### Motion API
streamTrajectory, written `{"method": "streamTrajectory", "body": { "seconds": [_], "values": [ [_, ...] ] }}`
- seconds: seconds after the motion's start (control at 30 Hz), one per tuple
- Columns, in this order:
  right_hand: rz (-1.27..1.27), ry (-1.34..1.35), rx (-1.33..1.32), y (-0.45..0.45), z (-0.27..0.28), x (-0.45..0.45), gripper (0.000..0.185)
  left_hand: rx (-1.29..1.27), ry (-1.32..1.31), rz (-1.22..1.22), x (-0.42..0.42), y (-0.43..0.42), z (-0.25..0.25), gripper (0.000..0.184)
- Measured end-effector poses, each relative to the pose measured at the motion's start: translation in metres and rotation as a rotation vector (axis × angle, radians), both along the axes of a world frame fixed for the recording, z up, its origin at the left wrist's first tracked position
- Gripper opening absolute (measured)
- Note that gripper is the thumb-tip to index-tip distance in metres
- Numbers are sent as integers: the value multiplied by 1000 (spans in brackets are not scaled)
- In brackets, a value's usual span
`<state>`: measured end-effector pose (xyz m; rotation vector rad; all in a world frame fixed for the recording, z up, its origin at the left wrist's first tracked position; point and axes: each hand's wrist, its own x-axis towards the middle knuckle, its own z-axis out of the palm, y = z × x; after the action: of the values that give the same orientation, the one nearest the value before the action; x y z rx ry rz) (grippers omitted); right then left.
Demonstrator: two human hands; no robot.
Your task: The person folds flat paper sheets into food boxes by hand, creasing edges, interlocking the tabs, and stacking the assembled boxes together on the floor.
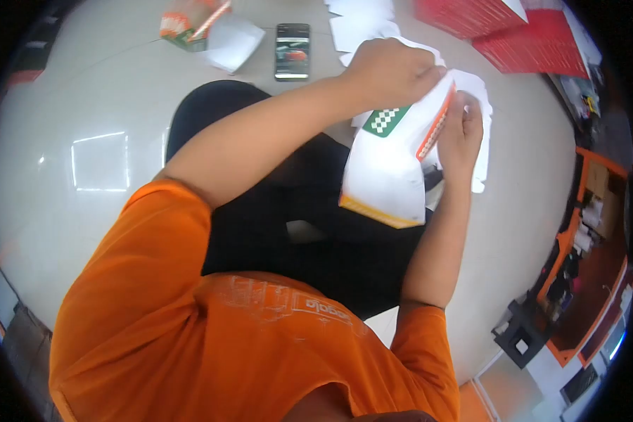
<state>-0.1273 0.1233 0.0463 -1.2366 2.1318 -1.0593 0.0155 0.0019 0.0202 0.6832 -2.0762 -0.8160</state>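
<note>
While the white carton (383, 172) sits tilted over the dark lap (260, 225), my feed shows 2 hands gripping it: the left hand (390, 74) grasps its far edge, the right hand (463, 133) pinches the panel beside its orange strip (437, 123). I'd keep both pinches light and work 1 crease at a time to avoid buckling. Around them spreads glossy pale floor (49, 225); farther out I see a phone (292, 53), red stacks (534, 46) and an orange-framed unit (601, 162).

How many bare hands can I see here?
2: the left hand at the far end of the white carton, and the right hand at its right side.
</note>
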Motion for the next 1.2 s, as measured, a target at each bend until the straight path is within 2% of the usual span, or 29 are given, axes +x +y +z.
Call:
{"method": "streamTrajectory", "body": {
  "seconds": [0.03, 0.07, 0.1, 0.17, 0.2, 0.3, 0.33, 0.43, 0.47, 0.5, 0.57, 0.6, 0.7, 0.77, 0.83, 0.9, 0.97, 1.0, 1.1, 1.2],
  "values": [
    [27, -43, 27, -1, 1, 2, 49, -48, -65, 82, 1, -2, 0, 41],
    [182, -350, 41, 6, -15, -12, 70, -110, -137, 169, 1, -5, 1, 39],
    [197, -257, 213, 9, -12, -8, 85, -172, -206, 252, 3, -8, 1, 38],
    [343, -82, 440, 11, -19, 5, 109, -111, -214, 283, 6, -11, 4, 37],
    [382, -74, 499, 8, -13, 17, 132, -74, -205, 289, 7, -12, 8, 37],
    [290, 639, 384, 1, -15, 47, 143, 13, -123, 249, 16, -10, 19, 38],
    [244, 660, 456, -5, -2, 50, 146, -17, -103, 221, 20, -10, 25, 39],
    [355, 523, 202, -7, -24, 25, 146, -118, -60, 156, 38, -16, 43, 40],
    [378, 338, 246, -7, -22, 24, 140, -152, -68, 147, 45, -18, 45, 41],
    [381, 279, 266, -8, -20, 28, 137, -185, -78, 139, 52, -21, 48, 41],
    [391, 159, 308, -7, -25, 39, 129, -92, -174, 90, 65, -29, 55, 45],
    [404, 236, 253, -7, -32, 44, 120, -43, -223, 62, 73, -30, 60, 47],
    [394, 434, 213, -14, -42, 57, 118, -28, -123, 158, 117, -34, 71, 54],
    [343, 244, 115, -22, -48, 65, 117, -109, -2, 257, 171, -54, 64, 67],
    [344, 158, 19, -37, -57, 73, 116, -268, -213, 500, 225, -67, 48, 77],
    [405, 172, -58, -58, -70, 89, 117, -216, -395, 627, 263, -82, 12, 90],
    [418, 117, -66, -86, -76, 119, 120, -99, -410, 588, 285, -94, -26, 87],
    [478, 150, -159, -104, -79, 134, 121, -41, -417, 575, 290, -100, -35, 86],
    [550, 147, -284, -152, -105, 179, 123, 402, -29, 530, 295, -101, -31, 76],
    [605, 198, -186, -184, -116, 209, 126, 302, -20, 546, 299, -105, -33, 64]
  ]
}}
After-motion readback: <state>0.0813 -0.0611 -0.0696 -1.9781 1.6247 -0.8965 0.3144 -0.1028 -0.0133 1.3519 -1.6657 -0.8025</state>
